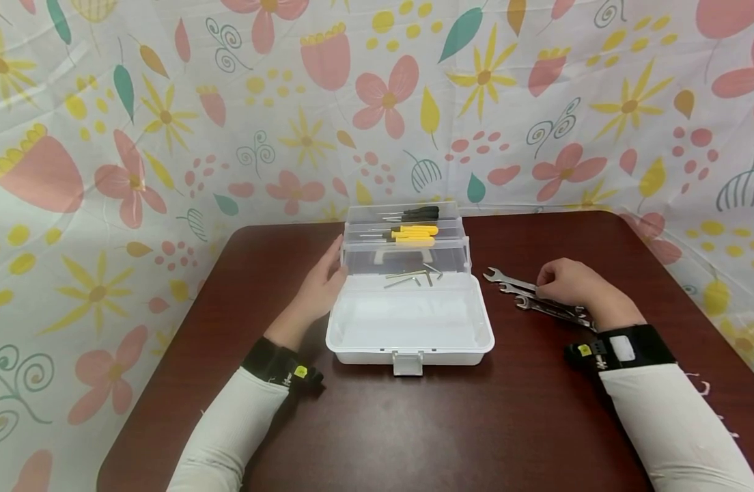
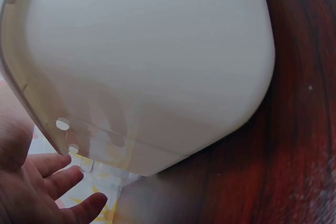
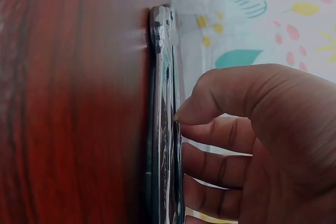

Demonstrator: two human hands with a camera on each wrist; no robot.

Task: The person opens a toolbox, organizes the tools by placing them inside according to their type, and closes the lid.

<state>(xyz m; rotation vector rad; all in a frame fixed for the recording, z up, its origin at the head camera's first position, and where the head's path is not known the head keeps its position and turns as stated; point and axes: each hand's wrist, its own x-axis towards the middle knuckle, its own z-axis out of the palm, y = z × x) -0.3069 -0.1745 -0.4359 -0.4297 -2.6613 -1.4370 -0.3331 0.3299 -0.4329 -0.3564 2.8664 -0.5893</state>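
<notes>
An opened white toolbox (image 1: 365,357) stands on the table, its clear trays (image 1: 352,261) folded up at the back. My left hand (image 1: 320,283) is at the box's rear left corner; the left wrist view shows its fingers (image 2: 65,181) loosely extended beside the white wall. To the right of the box lie several metal wrenches (image 1: 546,309), side by side at a slant. Over the farthest one is my right hand (image 1: 567,281), thumb and forefinger pinching its edge. In the right wrist view the wrenches (image 3: 164,129) lie close together, the other fingers curled alongside.
Yellow-handled screwdrivers (image 1: 423,231) and black-handled screwdrivers (image 1: 429,212) lie in the upper trays. Several hex keys (image 1: 406,274) sit in the lowest tray. A flower-print cloth (image 1: 386,102) hangs behind the dark wooden table (image 1: 408,437).
</notes>
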